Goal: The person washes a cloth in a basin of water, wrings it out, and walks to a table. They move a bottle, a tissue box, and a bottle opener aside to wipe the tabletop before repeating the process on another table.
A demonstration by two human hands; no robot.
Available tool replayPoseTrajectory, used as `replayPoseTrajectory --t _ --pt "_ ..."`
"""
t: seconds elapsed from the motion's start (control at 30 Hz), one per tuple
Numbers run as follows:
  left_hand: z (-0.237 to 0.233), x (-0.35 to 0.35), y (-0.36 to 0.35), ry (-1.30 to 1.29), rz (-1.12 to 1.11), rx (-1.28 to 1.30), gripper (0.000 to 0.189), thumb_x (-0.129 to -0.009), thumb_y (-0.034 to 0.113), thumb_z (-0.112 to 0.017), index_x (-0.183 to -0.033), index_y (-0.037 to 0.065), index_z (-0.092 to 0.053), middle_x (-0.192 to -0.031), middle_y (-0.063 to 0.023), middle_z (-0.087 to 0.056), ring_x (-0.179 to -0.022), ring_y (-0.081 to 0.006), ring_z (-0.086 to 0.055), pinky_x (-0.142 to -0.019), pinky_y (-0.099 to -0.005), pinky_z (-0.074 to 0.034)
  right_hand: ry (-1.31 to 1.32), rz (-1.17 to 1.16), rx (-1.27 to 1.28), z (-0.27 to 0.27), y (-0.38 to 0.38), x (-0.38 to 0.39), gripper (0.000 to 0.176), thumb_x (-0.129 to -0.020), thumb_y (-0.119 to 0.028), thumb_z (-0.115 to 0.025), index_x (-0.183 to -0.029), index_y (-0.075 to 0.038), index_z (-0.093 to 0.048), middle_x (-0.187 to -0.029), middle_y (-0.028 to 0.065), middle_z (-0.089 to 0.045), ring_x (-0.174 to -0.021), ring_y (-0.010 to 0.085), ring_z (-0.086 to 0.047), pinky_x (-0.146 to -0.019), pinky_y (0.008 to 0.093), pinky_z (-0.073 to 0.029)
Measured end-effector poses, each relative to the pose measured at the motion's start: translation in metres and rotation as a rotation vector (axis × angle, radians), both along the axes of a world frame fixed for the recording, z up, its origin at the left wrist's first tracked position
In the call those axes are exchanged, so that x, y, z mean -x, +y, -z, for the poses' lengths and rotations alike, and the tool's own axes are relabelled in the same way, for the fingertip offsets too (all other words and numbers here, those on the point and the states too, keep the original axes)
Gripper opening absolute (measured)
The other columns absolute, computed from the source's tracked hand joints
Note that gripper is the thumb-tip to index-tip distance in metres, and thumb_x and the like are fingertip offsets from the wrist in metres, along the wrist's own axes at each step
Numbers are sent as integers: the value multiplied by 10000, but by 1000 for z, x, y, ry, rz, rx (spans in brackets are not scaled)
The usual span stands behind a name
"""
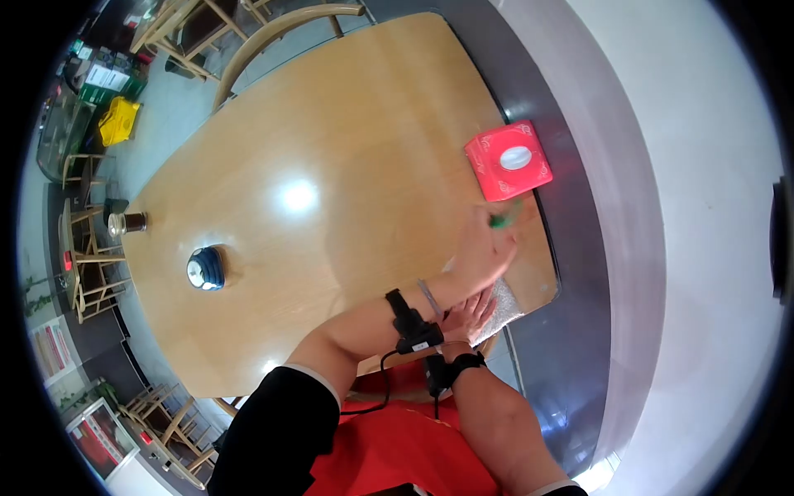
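My left hand [481, 252] is stretched across to the right side of the table, over my right hand. A small green object [499, 221], smeared by motion, shows at its fingertips; I cannot make out its kind. Its fingers seem closed round it. Just below, my right hand [470, 318] lies with fingers extended on a silvery-grey, crinkled sheet or cloth [506, 312] at the table's near right corner. Part of that sheet is hidden under both hands. A red tissue box [488, 169] stands just beyond my left hand.
The wooden table [372, 124] borders a dark ledge [571, 289] along a wall on the right. A blue-and-white rounded object [206, 269] and a brown-and-white jar [127, 223] stand at the left. A chair [277, 29] is at the far edge.
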State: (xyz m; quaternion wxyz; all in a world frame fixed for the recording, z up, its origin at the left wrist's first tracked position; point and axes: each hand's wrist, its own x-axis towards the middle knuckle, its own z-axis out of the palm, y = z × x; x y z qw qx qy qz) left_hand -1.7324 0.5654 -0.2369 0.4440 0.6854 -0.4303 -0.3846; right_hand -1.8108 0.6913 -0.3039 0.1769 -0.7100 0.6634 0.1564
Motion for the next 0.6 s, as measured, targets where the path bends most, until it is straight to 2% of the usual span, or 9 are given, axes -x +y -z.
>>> replayPoseTrajectory --t 0.07,0.2,0.3,0.37,0.4,0.47,0.53,0.57,0.6 --pt "24 18 7 -246 189 188 337 -724 157 -620 -996 -18 -523 -965 -195 -477 -893 -298 -485 -720 -414 -425 3 4 -14 11 3 3 689 -827 -418 -470 -1426 -137 -279 -1499 135 -189 -1399 361 -52 -1112 522 15" --pt "20 52 -14 -333 280 -339 576 -686 173 -659 -1188 33 -412 -1069 -182 -455 -1019 -348 -463 -837 -476 -395 -77 70 -32 28 6 10 653 -828 -390 -454 -1399 -101 -323 -1465 146 -269 -1385 376 -120 -1112 522 -50" --pt "13 33 -21 -142 289 -459 677 -683 156 -663 -1270 37 -347 -1170 -195 -426 -1083 -369 -438 -867 -472 -387 -82 35 79 27 13 16 645 -825 -373 -454 -1396 -101 -329 -1470 140 -263 -1383 376 -125 -1110 522 -62" --pt "19 59 -14 -367 164 -160 742 -692 139 -659 -1336 39 -304 -1272 -214 -387 -1139 -392 -416 -909 -455 -385 -98 2 191 25 15 23 640 -823 -362 -455 -1394 -100 -333 -1474 135 -260 -1383 376 -129 -1109 522 -70" --pt "24 43 -4 -365 141 -176 742 -692 139 -659 -1336 39 -304 -1272 -214 -387 -1139 -392 -416 -909 -455 -385 -114 -38 263 26 20 21 637 -822 -356 -455 -1393 -100 -334 -1475 133 -258 -1382 376 -131 -1108 522 -73" --pt "25 18 2 -159 333 -44 771 -722 117 -642 -1381 37 -251 -1346 -240 -334 -1204 -392 -381 -966 -451 -364 -149 -87 424 27 14 19 633 -820 -345 -455 -1391 -99 -338 -1478 129 -254 -1382 377 -134 -1107 522 -81" --pt "63 -17 31 4 185 492 707 -749 72 -599 -1370 24 -264 -1296 -265 -384 -1204 -385 -392 -1005 -476 -329 -180 -125 499 25 10 9 628 -818 -334 -456 -1389 -99 -342 -1482 124 -251 -1381 377 -137 -1106 522 -89" --pt "40 -58 60 -32 252 323 600 -800 32 -540 -1338 26 -274 -1251 -203 -464 -1199 -299 -432 -970 -456 -382 -186 -130 495 18 7 6 628 -818 -334 -456 -1389 -99 -342 -1482 124 -251 -1381 377 -137 -1106 522 -89" --pt "54 -96 116 775 -38 -22 510 -850 41 -497 -1310 49 -276 -1103 -111 -540 -1113 -181 -479 -874 -338 -459 -173 -129 475 8 6 -2 624 -809 -307 -455 -1390 -108 -343 -1491 116 -236 -1381 378 -138 -1100 528 -95"
